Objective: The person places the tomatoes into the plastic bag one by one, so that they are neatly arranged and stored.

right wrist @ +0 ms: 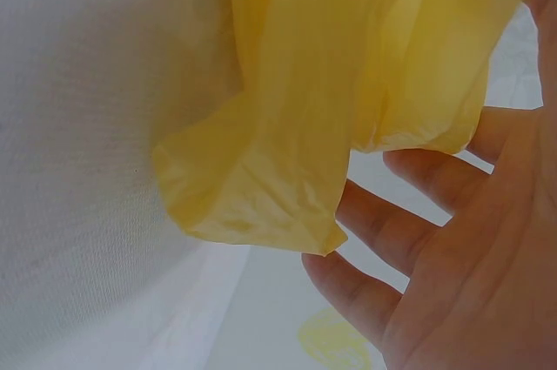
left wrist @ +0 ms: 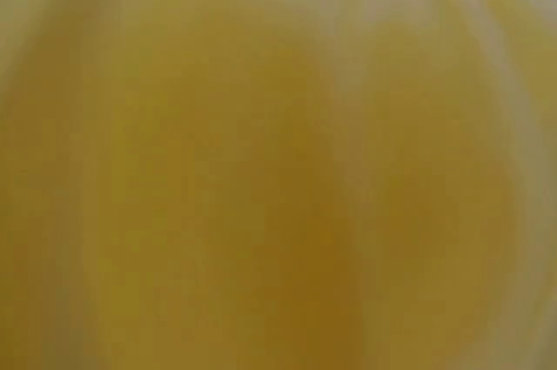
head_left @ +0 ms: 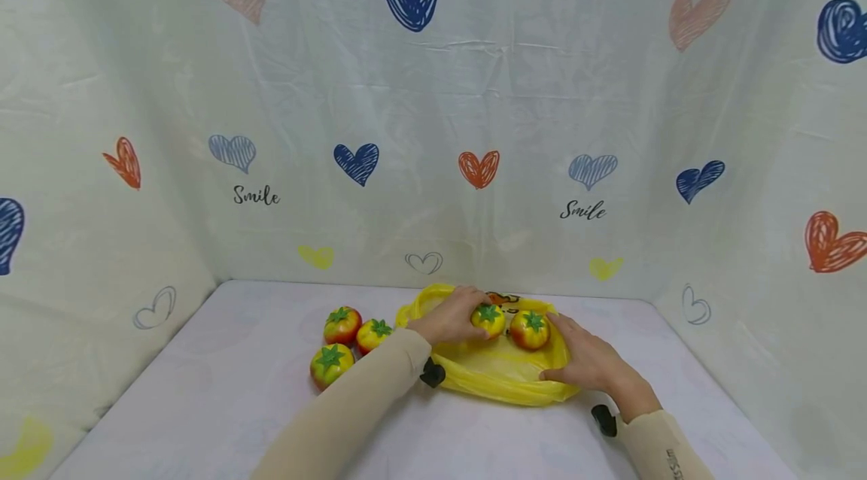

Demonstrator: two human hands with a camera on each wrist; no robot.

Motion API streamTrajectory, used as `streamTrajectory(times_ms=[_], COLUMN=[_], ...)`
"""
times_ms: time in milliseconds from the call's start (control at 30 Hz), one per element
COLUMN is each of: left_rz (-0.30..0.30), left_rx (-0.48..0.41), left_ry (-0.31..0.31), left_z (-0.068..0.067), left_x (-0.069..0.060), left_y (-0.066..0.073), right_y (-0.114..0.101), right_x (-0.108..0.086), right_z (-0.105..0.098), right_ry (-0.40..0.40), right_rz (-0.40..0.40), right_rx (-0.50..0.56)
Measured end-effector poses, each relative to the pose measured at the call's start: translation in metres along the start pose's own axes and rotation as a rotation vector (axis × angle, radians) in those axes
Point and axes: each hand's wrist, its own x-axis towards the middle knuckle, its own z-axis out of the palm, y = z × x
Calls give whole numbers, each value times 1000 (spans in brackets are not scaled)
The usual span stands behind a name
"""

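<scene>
- Head view, left hand: the left arm reaches forward across the desk [head_left: 257,329] in a beige sleeve [head_left: 352,408]; the left hand [head_left: 449,318] is bent over a red-and-yellow tomato [head_left: 489,318], grasping it from its left side with thumb and fingers.
- Head view, right hand: the right forearm angles in from the lower right; the right hand [head_left: 596,360] stands at the right rim of a yellow plastic bag [head_left: 494,388], thumb and fingers spread apart, unclenched.
- Head view, counts: one bag, lying spread on the desk; five tomatoes in all. Two are within the bag's rim, the grasped one and a second tomato [head_left: 530,330] just to its right, near the right fingertips. Three loose tomatoes [head_left: 342,324] sit grouped on the desk, left of the bag. A heart-printed curtain [head_left: 528,104] bears the word "Smile" twice.
- Left wrist view: blurred yellow folds fill the frame; the left hand's grasp cannot be told from here.
- Right wrist view: four extended fingers show, slightly parted, their tips at the edge of the hanging yellow plastic; one bag shows.
</scene>
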Motion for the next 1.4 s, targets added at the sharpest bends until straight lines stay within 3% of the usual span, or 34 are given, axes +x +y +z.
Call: streamTrajectory(times_ms=[1200,1400], left_rz=[-116,-103], left_rx=[2,1], left_ry=[-10,4], left_z=[13,11], left_x=[4,3], left_y=[-2,-3], right_y=[2,1], right_x=[1,1], right_z=[1,0], right_ry=[-14,-14], right_rz=[12,22], right_rx=[0,4])
